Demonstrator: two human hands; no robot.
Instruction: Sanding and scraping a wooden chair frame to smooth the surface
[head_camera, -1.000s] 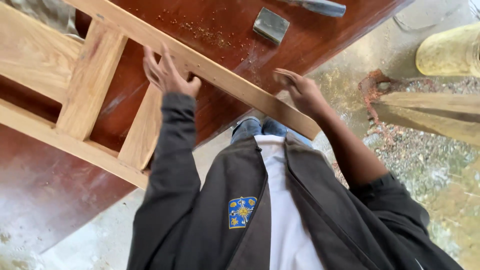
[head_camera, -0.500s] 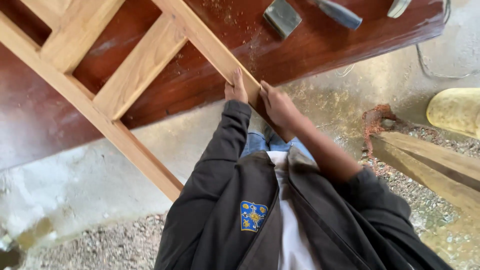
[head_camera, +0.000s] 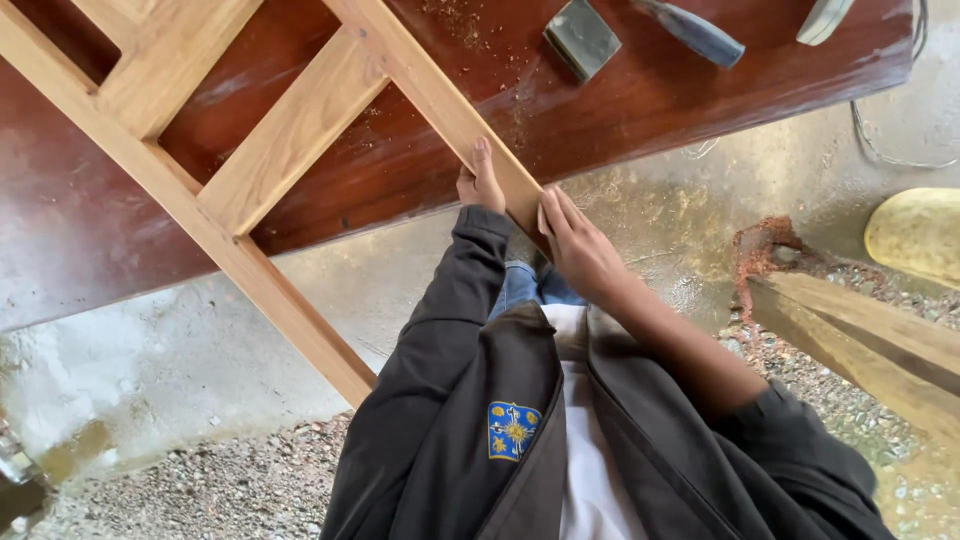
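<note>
Head view: a pale wooden ladder frame lies across the red-brown tabletop, its near rail end overhanging. The left hand and right hand both clasp that end. It looks stiff and fairly heavy, best gripped on the rails.

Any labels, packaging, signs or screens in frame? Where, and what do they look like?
Badge: sewn on the dark jacket's chest, lower centre; shield-shaped, blue with a yellow emblem and white marks.
No packages, signs or screens are visible.
</note>
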